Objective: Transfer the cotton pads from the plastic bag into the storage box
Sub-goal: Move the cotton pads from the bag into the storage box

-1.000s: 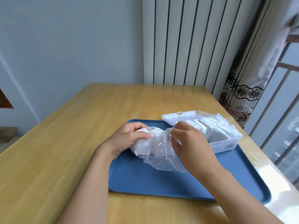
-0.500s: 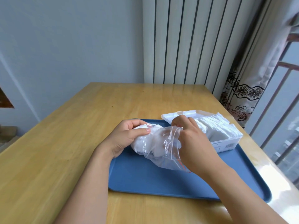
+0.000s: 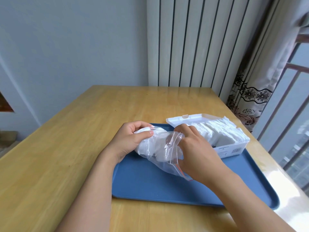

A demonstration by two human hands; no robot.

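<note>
A clear plastic zip bag [image 3: 159, 150] holding white cotton pads lies over the blue tray [image 3: 167, 186]. My left hand [image 3: 129, 141] grips the bag's closed end from the left. My right hand [image 3: 195, 153] reaches into the bag's open mouth, its fingers curled inside among the pads and partly hidden by the plastic. Just to the right stands the white storage box [image 3: 232, 147], its lid [image 3: 189, 119] swung open toward the back, with a row of white cotton pads [image 3: 217, 131] standing in it.
The tray sits on a wooden table [image 3: 66, 156]. The table's right edge runs along a window railing [image 3: 284, 131] and a patterned curtain [image 3: 250, 94]. A ribbed white panel [image 3: 192, 42] stands behind the table.
My right hand has pushed further into the bag's mouth, and the bag has lifted and shifted slightly. My left hand keeps its hold on the bag's end.
</note>
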